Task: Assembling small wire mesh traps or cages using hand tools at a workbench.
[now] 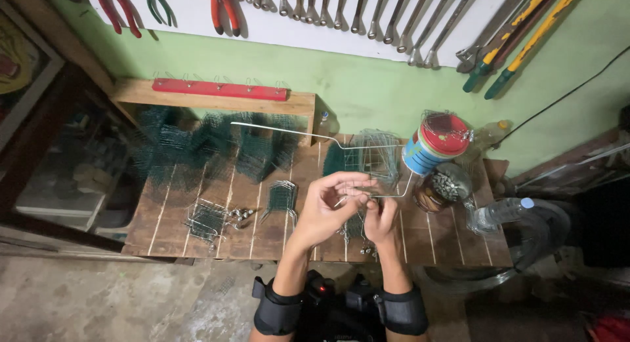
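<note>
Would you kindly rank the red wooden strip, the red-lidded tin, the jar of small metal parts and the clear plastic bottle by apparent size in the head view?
1. red wooden strip
2. red-lidded tin
3. clear plastic bottle and jar of small metal parts: they look alike, so I leave them unranked.

Pale green painted wall (367,86), white tool board (289,27) hung with wrenches and pliers; brown slatted wooden workbench (426,240) on grey concrete floor (131,302) (dark cabinet left, possibly glass-fronted).

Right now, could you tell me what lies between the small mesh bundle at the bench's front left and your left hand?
In the head view, a small green wire-mesh piece lies between the mesh bundle and the left hand.
</note>
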